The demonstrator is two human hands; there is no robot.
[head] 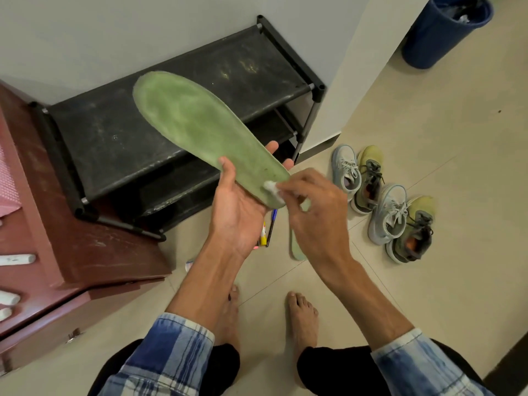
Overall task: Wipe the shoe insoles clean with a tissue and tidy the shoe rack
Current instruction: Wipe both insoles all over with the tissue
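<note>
Two jobs are being asked for, and only the first is being worked at. The shoe rack [100,132], beyond both grips, is being shown bare and dusty on its top shelf, so the tidying is being judged as not begun. Four shoes [388,215] are being left on the floor, to the right of the right grip and off the rack.

The green insole [200,124] is being held up in front of the rack by the left grip [243,207], with the thumb being curled over the heel end and the fingers being kept underneath. It is being rubbed near that heel with a small wad of tissue [273,188], which is being pinched at the fingertips of the right grip [314,212], just right of the left grip. Whether the long forepart, above the left grip, is being left for later cannot be told.

A second insole [297,250] is being seen on the floor below the right grip, partly hidden by it; its cleanness cannot be judged. A few pens [267,230] are being seen on the floor beneath the left grip.

No brand, label or writing is being made out anywhere; print on the pens is too small.
</note>
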